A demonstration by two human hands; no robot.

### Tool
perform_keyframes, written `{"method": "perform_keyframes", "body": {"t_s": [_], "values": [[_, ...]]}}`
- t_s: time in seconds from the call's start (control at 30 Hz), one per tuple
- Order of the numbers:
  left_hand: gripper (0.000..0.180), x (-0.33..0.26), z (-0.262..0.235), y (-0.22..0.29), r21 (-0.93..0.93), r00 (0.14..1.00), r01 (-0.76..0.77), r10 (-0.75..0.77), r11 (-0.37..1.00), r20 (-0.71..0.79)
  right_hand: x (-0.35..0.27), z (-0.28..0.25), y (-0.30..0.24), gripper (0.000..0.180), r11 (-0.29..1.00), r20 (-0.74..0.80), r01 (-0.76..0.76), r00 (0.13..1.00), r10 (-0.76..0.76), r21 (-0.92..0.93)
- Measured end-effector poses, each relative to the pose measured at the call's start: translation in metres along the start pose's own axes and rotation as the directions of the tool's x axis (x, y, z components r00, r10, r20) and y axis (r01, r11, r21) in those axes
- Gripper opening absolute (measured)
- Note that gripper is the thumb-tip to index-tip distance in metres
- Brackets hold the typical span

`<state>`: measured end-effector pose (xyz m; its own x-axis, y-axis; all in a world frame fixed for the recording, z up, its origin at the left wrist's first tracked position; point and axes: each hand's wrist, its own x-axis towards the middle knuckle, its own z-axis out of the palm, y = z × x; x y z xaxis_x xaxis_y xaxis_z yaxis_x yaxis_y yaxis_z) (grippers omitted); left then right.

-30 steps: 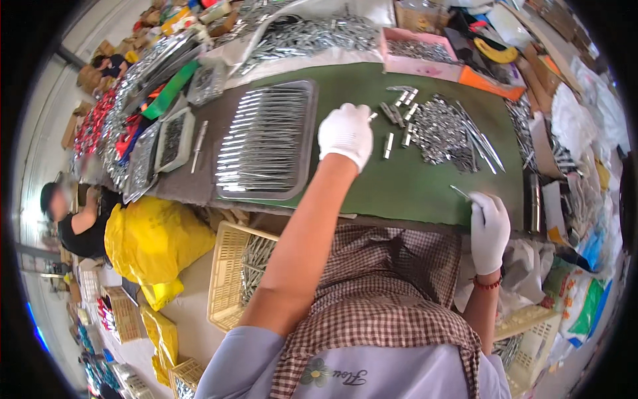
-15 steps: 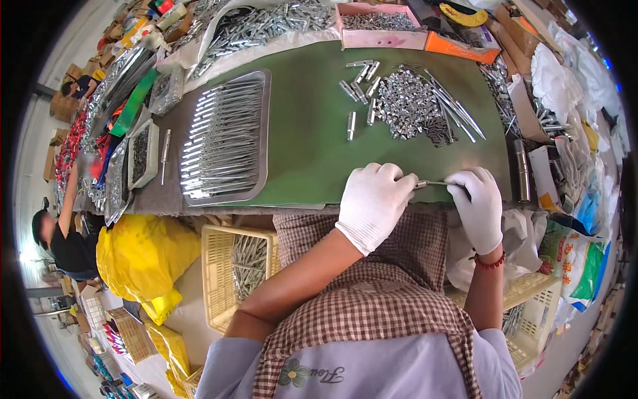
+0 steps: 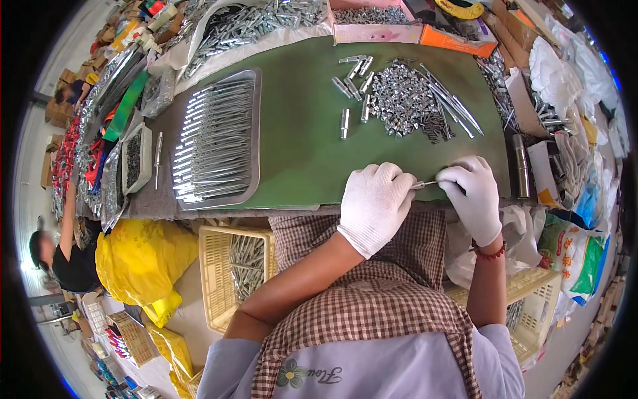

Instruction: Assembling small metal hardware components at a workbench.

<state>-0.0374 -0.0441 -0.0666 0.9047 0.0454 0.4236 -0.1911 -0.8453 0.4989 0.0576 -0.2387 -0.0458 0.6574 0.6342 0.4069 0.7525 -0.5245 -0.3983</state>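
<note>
In a white knit glove, my left hand (image 3: pixel 377 207) is closed, its fingertips pinching a short silver metal cylinder (image 3: pixel 417 186). My right hand (image 3: pixel 472 194), gloved the same way, pinches a thin metal rod (image 3: pixel 430 182) that runs into the end of that cylinder. Both hands are over the near edge of the green mat (image 3: pixel 299 146). Beyond them lie a heap of small shiny metal nuts (image 3: pixel 402 100), some dark little screws (image 3: pixel 437 126), a few long thin rods (image 3: pixel 458 106) and several short metal sleeves (image 3: pixel 345 124).
A metal tray (image 3: pixel 256 153) with rows of thin-shafted metal pieces sits left on the table. Pink (image 3: pixel 379 33) and orange (image 3: pixel 458 41) boxes line the back. Yellow baskets (image 3: pixel 216 279) stand below the table edge. Another person (image 3: pixel 70 269) reaches in at far left.
My right hand has shifted slightly up and left, closer to my left hand. Less of the thin rod shows between them. The view has shifted a little.
</note>
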Motion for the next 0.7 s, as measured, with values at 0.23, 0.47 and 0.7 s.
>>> {"method": "perform_keyframes", "body": {"t_s": [0.23, 0.47, 0.7], "values": [[0.016, 0.001, 0.0, -0.003, 0.002, 1.0, -0.005, 0.005, 1.0, 0.02, 0.028, 0.009, 0.013, 0.011, 0.967, -0.059, -0.133, 0.987, 0.149, 0.216], [0.015, 0.0, -0.001, -0.001, -0.019, 1.0, -0.002, 0.002, 1.0, 0.011, 0.043, 0.021, 0.018, 0.005, 0.989, 0.011, -0.15, 0.989, 0.15, 0.005], [0.016, -0.003, 0.0, -0.005, -0.007, 0.999, -0.009, 0.009, 1.0, 0.035, 0.032, 0.014, 0.002, 0.007, 0.978, 0.012, 0.034, 0.999, -0.032, -0.204]]}}
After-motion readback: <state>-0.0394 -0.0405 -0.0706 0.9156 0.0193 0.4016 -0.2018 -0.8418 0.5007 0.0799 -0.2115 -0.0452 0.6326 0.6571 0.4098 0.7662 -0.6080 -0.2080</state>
